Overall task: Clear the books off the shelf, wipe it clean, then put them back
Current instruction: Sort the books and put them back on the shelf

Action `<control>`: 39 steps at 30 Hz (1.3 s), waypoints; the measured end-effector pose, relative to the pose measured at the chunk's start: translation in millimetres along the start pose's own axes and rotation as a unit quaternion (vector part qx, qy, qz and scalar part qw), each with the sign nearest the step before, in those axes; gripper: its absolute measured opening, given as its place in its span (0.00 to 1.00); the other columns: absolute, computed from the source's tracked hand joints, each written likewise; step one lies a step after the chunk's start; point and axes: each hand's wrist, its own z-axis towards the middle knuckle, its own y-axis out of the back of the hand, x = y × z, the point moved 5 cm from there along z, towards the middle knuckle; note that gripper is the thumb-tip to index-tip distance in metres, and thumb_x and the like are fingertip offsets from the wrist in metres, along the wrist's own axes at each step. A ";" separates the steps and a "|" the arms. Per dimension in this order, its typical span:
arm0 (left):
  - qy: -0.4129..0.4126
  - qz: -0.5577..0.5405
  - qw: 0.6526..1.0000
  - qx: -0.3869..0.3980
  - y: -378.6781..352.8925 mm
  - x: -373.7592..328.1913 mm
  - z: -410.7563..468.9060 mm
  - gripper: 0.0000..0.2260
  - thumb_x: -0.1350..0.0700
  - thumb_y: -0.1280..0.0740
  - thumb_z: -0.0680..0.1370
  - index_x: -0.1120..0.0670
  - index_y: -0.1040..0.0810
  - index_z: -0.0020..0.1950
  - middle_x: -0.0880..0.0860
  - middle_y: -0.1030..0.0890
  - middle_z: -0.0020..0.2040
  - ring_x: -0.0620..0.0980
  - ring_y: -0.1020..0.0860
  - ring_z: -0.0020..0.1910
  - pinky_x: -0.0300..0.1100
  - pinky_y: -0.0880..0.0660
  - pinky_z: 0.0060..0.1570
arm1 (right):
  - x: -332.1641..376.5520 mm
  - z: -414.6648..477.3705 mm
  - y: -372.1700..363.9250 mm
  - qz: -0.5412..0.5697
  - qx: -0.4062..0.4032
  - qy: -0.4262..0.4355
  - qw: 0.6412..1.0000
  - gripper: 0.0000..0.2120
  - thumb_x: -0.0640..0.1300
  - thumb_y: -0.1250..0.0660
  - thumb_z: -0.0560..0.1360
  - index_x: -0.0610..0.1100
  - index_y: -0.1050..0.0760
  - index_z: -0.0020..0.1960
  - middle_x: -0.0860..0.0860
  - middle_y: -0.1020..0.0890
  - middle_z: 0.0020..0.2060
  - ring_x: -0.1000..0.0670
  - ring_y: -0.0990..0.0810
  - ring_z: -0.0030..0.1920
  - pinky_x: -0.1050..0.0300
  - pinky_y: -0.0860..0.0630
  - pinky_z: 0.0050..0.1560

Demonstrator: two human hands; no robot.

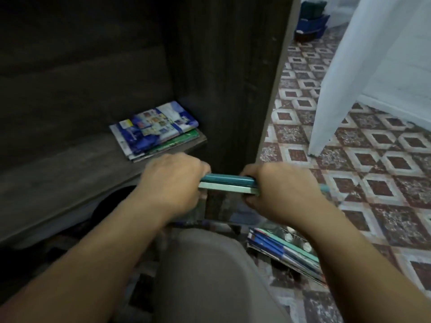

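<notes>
Both hands [173,183] [275,192] grip flat teal books [229,184].

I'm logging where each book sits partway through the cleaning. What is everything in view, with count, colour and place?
shelf: one, dark brown wood, left half of view
shelf stack: several books, count unclear, blue and green covers, flat at the board's right end
held books: two it seems, teal over pale green, in front of the shelf
floor pile: several books, blue and teal, lower right
floor: red-brown and white patterned tiles, right side
white post: one, upper right
blue bin: one, far top right, blurred
knee: one, grey trousers, bottom centre
left hand: grips the held books' left end
right hand: grips their right end
</notes>
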 end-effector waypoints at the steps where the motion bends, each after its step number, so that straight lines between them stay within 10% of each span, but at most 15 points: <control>1: 0.029 0.024 0.999 -0.023 8.9 21.2 -12.1 0.11 0.43 0.33 0.75 0.41 0.25 0.57 0.47 0.21 0.49 0.50 0.22 0.51 0.43 0.32 0.40 | 18.7 12.0 3.5 -0.009 -0.019 0.023 1.000 0.13 0.52 0.35 0.76 0.61 0.27 0.60 0.53 0.20 0.49 0.47 0.20 0.50 0.51 0.24 0.46; 10: 0.278 0.101 0.926 -0.237 24.0 193.1 -106.7 0.19 0.61 0.27 0.64 0.52 0.18 0.55 0.59 0.19 0.45 0.63 0.21 0.40 0.52 0.25 0.39 | 211.6 101.0 2.4 -0.003 -0.348 0.171 0.922 0.12 0.44 0.39 0.70 0.53 0.19 0.48 0.51 0.17 0.38 0.45 0.19 0.41 0.53 0.30 0.45; 19: 0.371 0.100 0.892 -0.240 -74.3 260.6 -147.1 0.29 0.66 0.27 0.64 0.56 0.24 0.66 0.59 0.20 0.59 0.62 0.24 0.55 0.56 0.29 0.54 | 295.3 104.4 -83.9 0.010 -0.360 0.262 0.895 0.18 0.42 0.42 0.73 0.49 0.20 0.58 0.50 0.17 0.55 0.43 0.20 0.57 0.46 0.30 0.59; 25: 0.416 0.137 0.884 -0.161 -118.3 269.8 -180.7 0.27 0.64 0.27 0.67 0.55 0.24 0.66 0.59 0.21 0.58 0.61 0.24 0.54 0.56 0.27 0.53 | 322.4 98.6 -137.1 0.012 -0.165 0.342 0.925 0.22 0.41 0.45 0.73 0.49 0.24 0.65 0.47 0.19 0.58 0.42 0.20 0.56 0.46 0.26 0.54; 31: 0.426 0.066 0.902 0.004 -148.9 281.1 -165.0 0.30 0.53 0.38 0.79 0.46 0.47 0.79 0.54 0.37 0.76 0.55 0.34 0.70 0.46 0.36 0.69 | 311.5 133.6 -153.7 -0.003 -0.021 0.381 0.924 0.24 0.39 0.42 0.80 0.54 0.36 0.74 0.50 0.32 0.73 0.45 0.34 0.72 0.48 0.38 0.71; 39: 0.400 -0.103 0.909 0.059 -146.9 288.7 -131.6 0.55 0.41 0.21 0.64 0.45 0.54 0.80 0.54 0.52 0.80 0.55 0.50 0.78 0.49 0.47 0.75 | 284.4 175.0 -148.7 -0.049 0.071 0.341 0.936 0.46 0.51 0.22 0.66 0.54 0.43 0.77 0.51 0.40 0.77 0.47 0.39 0.75 0.51 0.41 0.74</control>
